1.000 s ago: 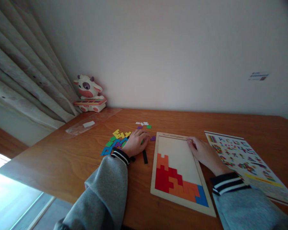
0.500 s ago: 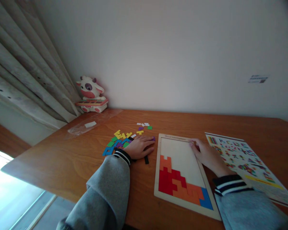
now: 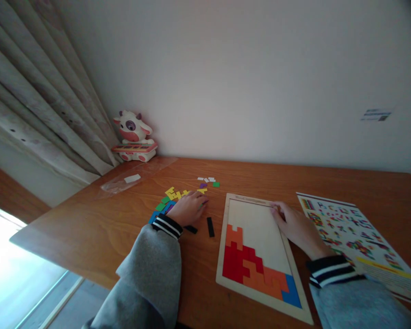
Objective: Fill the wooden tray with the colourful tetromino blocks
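A wooden puzzle board (image 3: pixel 256 199) lies on the desk, its lower part filled with red, orange and blue pieces (image 3: pixel 250 267). My left hand (image 3: pixel 188 208) rests on a heap of loose coloured pieces (image 3: pixel 167 201) left of the board, fingers curled down, their tips hiding what they press or hold. Two black pieces (image 3: pixel 210 226) lie just right of that hand. My right hand (image 3: pixel 294 225) lies along the board's right rim, fingers stretched toward its top right corner, holding nothing.
A printed pattern sheet (image 3: pixel 356 237) lies right of the board. A few small white, purple and green pieces (image 3: pixel 208 181) sit further back. A clear plastic bag (image 3: pixel 137 176) and a cow toy (image 3: pixel 133 135) stand at the back left by the curtain.
My left hand reached right to the purple piece beside the board, then drew back left onto the heap; that purple piece no longer shows there. My right hand stayed on the rim.
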`<control>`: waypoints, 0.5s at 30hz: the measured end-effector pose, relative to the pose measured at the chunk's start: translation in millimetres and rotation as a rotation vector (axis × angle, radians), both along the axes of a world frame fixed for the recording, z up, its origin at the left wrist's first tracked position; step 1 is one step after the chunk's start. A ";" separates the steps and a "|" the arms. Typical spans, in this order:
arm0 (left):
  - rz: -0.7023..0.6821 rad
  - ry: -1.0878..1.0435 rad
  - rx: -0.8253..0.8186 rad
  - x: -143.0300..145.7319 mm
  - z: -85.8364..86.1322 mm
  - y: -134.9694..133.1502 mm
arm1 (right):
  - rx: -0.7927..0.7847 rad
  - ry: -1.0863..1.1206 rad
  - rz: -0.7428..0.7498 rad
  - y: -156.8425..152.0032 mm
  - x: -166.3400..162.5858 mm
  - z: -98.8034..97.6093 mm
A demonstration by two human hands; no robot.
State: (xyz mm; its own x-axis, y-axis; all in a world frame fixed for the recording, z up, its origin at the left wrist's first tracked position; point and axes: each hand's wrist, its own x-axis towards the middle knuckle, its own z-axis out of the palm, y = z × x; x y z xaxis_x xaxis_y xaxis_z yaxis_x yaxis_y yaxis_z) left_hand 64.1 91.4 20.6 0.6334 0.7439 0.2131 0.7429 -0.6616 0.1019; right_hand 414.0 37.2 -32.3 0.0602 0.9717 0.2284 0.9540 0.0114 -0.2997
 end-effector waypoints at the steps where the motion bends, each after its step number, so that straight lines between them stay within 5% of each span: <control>1: 0.044 0.007 0.014 -3.7 4.0 -2.4 | 0.008 0.006 0.009 0.0 -0.8 -0.4; 9: 0.505 0.132 -0.065 -61.6 24.4 -4.5 | 0.008 0.005 0.019 1.7 -0.7 -5.1; 15: 0.569 0.166 -0.161 -65.9 19.0 -4.5 | -0.001 0.032 0.020 1.5 0.0 -6.1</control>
State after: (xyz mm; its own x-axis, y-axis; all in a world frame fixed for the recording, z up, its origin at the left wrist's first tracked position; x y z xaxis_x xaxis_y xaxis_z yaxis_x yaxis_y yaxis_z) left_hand -1.8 86.9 39.5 0.1428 0.9897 0.0028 0.9895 -0.1429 0.0206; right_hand 414.0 38.7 -38.4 0.0481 0.9730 0.2256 0.9435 0.0299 -0.3301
